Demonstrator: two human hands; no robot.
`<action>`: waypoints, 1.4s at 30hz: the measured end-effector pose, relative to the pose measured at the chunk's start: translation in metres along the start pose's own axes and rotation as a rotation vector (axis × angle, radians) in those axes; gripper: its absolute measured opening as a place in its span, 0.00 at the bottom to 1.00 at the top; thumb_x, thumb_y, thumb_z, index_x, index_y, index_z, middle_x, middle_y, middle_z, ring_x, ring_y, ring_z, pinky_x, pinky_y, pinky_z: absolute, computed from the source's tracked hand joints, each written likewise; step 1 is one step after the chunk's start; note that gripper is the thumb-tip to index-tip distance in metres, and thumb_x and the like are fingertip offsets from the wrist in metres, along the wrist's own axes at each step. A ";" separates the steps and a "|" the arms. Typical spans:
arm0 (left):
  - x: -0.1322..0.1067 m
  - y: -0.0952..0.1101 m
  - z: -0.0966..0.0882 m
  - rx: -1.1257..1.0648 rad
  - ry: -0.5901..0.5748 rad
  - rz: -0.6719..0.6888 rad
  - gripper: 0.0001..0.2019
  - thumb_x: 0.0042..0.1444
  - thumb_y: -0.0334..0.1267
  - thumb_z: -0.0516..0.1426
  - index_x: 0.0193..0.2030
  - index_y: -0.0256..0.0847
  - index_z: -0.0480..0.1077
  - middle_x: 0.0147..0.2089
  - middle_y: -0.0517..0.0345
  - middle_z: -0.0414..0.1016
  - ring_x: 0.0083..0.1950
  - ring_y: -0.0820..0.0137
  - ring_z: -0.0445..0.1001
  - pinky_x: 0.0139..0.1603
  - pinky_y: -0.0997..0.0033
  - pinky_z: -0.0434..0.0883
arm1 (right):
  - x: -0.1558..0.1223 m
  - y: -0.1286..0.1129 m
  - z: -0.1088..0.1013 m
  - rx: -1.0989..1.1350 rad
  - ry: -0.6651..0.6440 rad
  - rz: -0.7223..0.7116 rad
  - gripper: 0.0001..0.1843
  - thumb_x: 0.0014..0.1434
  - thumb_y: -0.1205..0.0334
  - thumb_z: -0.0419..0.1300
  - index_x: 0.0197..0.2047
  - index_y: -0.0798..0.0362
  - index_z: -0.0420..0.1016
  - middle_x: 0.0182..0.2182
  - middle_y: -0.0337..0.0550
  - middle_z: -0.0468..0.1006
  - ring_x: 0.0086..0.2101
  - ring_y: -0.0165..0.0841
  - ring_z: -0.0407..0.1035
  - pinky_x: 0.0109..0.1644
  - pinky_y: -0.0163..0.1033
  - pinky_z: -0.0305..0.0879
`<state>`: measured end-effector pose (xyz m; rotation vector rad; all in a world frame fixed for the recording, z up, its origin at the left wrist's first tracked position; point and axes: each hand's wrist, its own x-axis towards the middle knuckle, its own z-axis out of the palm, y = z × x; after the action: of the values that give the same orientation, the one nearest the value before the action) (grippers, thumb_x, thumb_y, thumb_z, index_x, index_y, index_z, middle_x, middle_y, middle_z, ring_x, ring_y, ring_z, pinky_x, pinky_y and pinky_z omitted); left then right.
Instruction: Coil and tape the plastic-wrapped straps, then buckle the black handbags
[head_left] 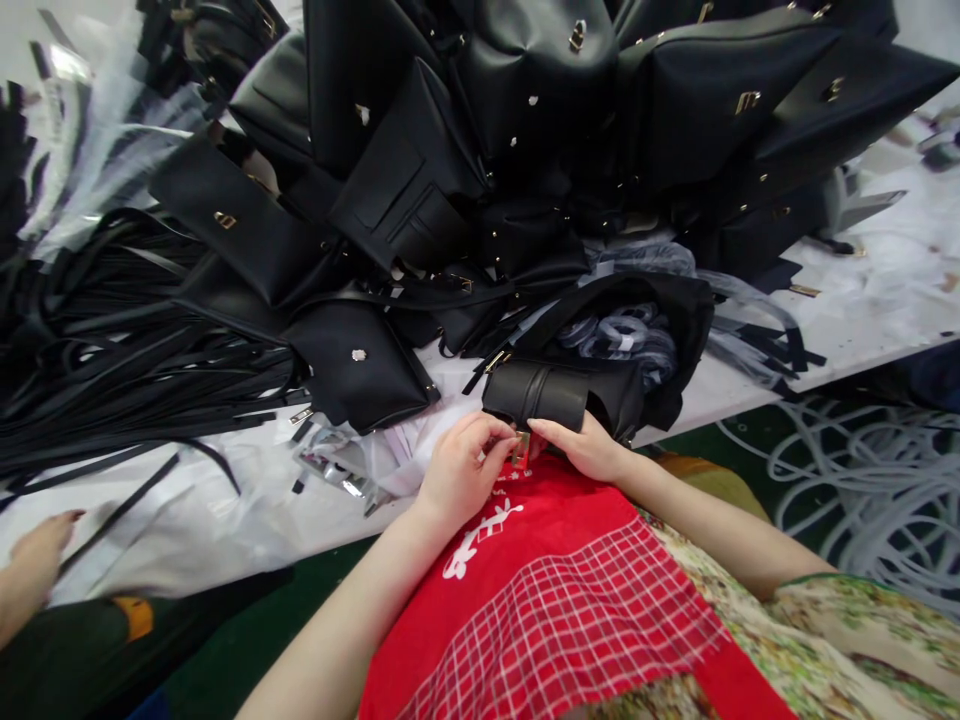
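Note:
Close to my body a black handbag (540, 385) lies at the table's front edge, its open mouth and dark lining turned away. My right hand (589, 448) grips the bag's near edge, thumb on top of the black leather. My left hand (469, 462) is closed in a pinch at a small gold metal fitting (520, 452) on that same edge, just left of the right thumb. Whether the fitting is fixed to the bag I cannot tell. Coiled clear plastic tubing (626, 335) rests at the bag's opening.
A heap of black bags (540, 90) with gold hardware fills the back. Black straps (135, 350) lie in a pile at left, and a smaller black bag (360, 360) sits nearer. Another person's hand (45, 540) is at far left. White tubing (885, 500) lies below the table at right.

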<state>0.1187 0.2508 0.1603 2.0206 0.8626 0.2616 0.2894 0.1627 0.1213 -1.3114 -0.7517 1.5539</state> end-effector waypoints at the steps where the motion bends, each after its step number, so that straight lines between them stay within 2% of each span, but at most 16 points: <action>1: 0.002 -0.001 0.001 0.001 0.007 0.021 0.01 0.57 0.31 0.60 0.36 0.40 0.72 0.34 0.58 0.75 0.37 0.70 0.73 0.41 0.71 0.70 | -0.001 0.000 0.000 -0.023 -0.010 -0.008 0.21 0.63 0.49 0.56 0.27 0.56 0.76 0.23 0.43 0.77 0.26 0.32 0.72 0.34 0.38 0.71; 4: 0.005 -0.004 0.000 0.020 -0.021 0.115 0.03 0.57 0.33 0.61 0.39 0.40 0.75 0.36 0.57 0.76 0.37 0.71 0.74 0.40 0.73 0.71 | -0.003 0.001 -0.001 -0.085 -0.022 -0.026 0.21 0.64 0.51 0.56 0.26 0.56 0.75 0.23 0.41 0.77 0.26 0.32 0.71 0.35 0.37 0.70; 7: 0.006 -0.006 -0.002 0.051 -0.120 0.220 0.04 0.60 0.33 0.59 0.38 0.41 0.76 0.36 0.57 0.77 0.36 0.72 0.75 0.39 0.74 0.70 | -0.005 0.000 -0.001 -0.125 -0.052 -0.024 0.21 0.65 0.51 0.55 0.26 0.55 0.75 0.24 0.41 0.77 0.26 0.31 0.70 0.35 0.37 0.70; 11: 0.006 -0.006 -0.006 0.087 -0.190 0.275 0.05 0.61 0.33 0.57 0.39 0.42 0.76 0.37 0.58 0.78 0.36 0.72 0.75 0.38 0.74 0.71 | -0.006 -0.003 -0.001 -0.133 -0.088 -0.008 0.22 0.66 0.50 0.53 0.27 0.55 0.75 0.25 0.42 0.77 0.28 0.32 0.71 0.36 0.38 0.70; 19: -0.006 0.003 0.003 0.217 -0.097 0.211 0.05 0.61 0.32 0.56 0.35 0.39 0.73 0.34 0.58 0.76 0.35 0.70 0.75 0.38 0.71 0.71 | -0.009 -0.004 0.003 -0.120 -0.056 -0.036 0.23 0.65 0.50 0.54 0.24 0.55 0.73 0.22 0.40 0.76 0.25 0.30 0.69 0.35 0.37 0.70; 24: -0.007 0.013 0.007 0.378 -0.113 0.139 0.05 0.62 0.32 0.55 0.35 0.40 0.70 0.35 0.56 0.74 0.36 0.67 0.73 0.39 0.68 0.70 | -0.011 0.000 0.007 0.001 -0.006 -0.011 0.24 0.62 0.46 0.57 0.23 0.55 0.73 0.20 0.41 0.75 0.23 0.31 0.69 0.30 0.36 0.70; 27: -0.009 0.016 0.006 0.388 -0.136 0.116 0.05 0.63 0.33 0.54 0.35 0.40 0.68 0.36 0.56 0.74 0.36 0.67 0.72 0.40 0.67 0.70 | -0.012 0.000 0.011 0.066 0.010 0.020 0.25 0.60 0.44 0.58 0.23 0.55 0.74 0.19 0.41 0.75 0.22 0.31 0.69 0.28 0.37 0.69; 33: -0.017 0.017 0.001 0.355 -0.156 0.140 0.07 0.64 0.33 0.52 0.34 0.41 0.67 0.36 0.56 0.73 0.37 0.67 0.72 0.39 0.67 0.70 | -0.012 -0.003 0.016 0.126 0.003 0.108 0.25 0.58 0.40 0.59 0.23 0.54 0.74 0.19 0.42 0.76 0.21 0.33 0.70 0.28 0.39 0.71; 37: -0.019 0.017 0.003 0.420 -0.073 0.180 0.07 0.65 0.35 0.51 0.35 0.40 0.66 0.36 0.55 0.73 0.37 0.66 0.72 0.39 0.67 0.69 | -0.011 -0.001 0.019 0.128 0.031 0.131 0.26 0.57 0.39 0.58 0.23 0.53 0.74 0.19 0.42 0.76 0.21 0.34 0.70 0.28 0.40 0.71; 40: -0.014 0.019 0.010 0.538 -0.037 0.145 0.07 0.66 0.35 0.50 0.36 0.39 0.66 0.36 0.53 0.73 0.37 0.64 0.72 0.38 0.66 0.69 | -0.007 0.003 0.024 0.086 0.133 0.104 0.23 0.58 0.42 0.58 0.25 0.53 0.73 0.22 0.43 0.77 0.24 0.34 0.71 0.29 0.40 0.71; 42: -0.008 0.020 0.017 0.622 -0.056 0.059 0.07 0.65 0.34 0.50 0.36 0.39 0.66 0.35 0.52 0.73 0.36 0.63 0.73 0.36 0.65 0.69 | -0.001 0.007 0.027 0.040 0.228 0.063 0.19 0.57 0.46 0.59 0.28 0.54 0.73 0.25 0.43 0.78 0.27 0.34 0.71 0.31 0.40 0.70</action>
<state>0.1303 0.2267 0.1679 2.6147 0.9250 -0.0434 0.2616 0.1621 0.1223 -1.4651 -0.5384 1.4310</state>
